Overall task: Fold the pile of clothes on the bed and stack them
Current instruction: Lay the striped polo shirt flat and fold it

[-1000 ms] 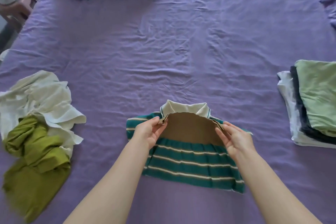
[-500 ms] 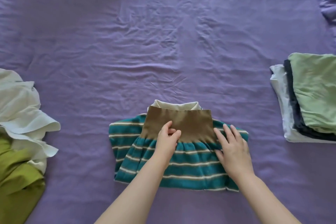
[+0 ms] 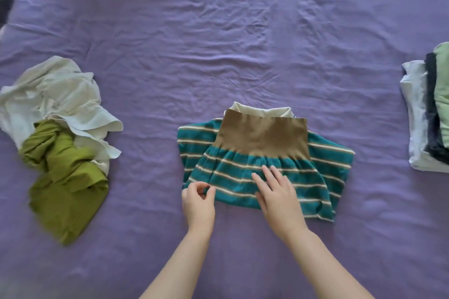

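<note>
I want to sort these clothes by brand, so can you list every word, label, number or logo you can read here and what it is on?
None: no readable text shows anywhere.
Striped shirt: stripes, tan band and cream collar only, no label or print in view.
Green garment and white garment: crumpled, no print visible.
Folded stack: plain edges, no tags showing.
Purple sheet: plain.

Teal knit top with cream stripes and brown waistband, partly folded, centre; crumpled white-and-olive clothes pile at 9 o'clock; folded stack at 3 o'clock.
</note>
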`<state>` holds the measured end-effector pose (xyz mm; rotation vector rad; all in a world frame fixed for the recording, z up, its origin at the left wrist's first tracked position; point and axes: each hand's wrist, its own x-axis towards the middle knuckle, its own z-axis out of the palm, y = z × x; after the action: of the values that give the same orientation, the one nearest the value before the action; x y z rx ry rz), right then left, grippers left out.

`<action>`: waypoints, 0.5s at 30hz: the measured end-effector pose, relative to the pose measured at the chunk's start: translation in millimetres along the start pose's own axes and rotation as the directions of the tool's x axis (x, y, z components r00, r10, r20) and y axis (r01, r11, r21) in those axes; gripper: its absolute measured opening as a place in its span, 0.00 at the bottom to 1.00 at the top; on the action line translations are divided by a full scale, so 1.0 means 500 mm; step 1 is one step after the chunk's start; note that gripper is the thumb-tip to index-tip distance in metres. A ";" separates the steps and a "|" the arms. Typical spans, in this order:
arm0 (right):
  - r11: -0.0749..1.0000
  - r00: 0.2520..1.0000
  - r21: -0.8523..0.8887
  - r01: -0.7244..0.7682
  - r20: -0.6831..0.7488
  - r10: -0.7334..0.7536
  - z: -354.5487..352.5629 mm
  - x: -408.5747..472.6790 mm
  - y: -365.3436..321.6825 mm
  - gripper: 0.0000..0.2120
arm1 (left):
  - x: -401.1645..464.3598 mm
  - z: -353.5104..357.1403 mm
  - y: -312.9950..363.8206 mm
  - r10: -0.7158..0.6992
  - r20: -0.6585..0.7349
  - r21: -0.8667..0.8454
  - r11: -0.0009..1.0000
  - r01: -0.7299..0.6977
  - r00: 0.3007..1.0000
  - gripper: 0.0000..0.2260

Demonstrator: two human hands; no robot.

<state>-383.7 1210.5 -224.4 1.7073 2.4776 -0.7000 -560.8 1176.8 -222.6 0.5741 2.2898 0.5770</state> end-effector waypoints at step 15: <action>0.984 0.935 -0.180 -0.017 0.346 0.080 0.064 0.038 -0.094 0.23 | 0.173 -0.152 -0.013 -0.040 0.241 -0.375 0.918 0.131 0.970 0.07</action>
<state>-440.0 1201.1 -243.0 1.4310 2.1728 -0.6911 -673.7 1200.6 -221.0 0.3227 1.9026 0.8494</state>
